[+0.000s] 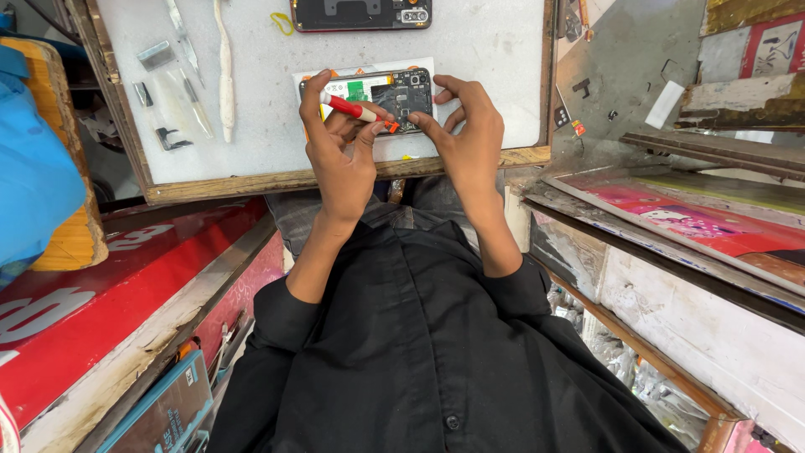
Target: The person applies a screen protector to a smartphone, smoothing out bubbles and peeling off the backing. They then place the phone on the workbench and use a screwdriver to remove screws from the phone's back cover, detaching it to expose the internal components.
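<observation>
The counter (251,143) is a white work surface in a wooden frame, directly ahead of my black-sleeved arms. An opened phone (387,91) lies near its front edge on a white sheet, back cover removed, with the circuit board and a green component exposed. A second phone back (360,13) rests at the far edge of the counter, well apart from the first.

My left hand (340,159) is closed around a red-and-white screwdriver (352,108); its orange tip sits at the lower edge of the opened phone. The thumb of the same hand reaches up along the phone's left end. My right hand (470,138) grips nothing; its fingers are spread and braced on the right end and lower edge of the opened phone.

To the left on the counter lie a white spudger (225,75), tweezers (183,33) and small metal parts (157,54), all untouched.
</observation>
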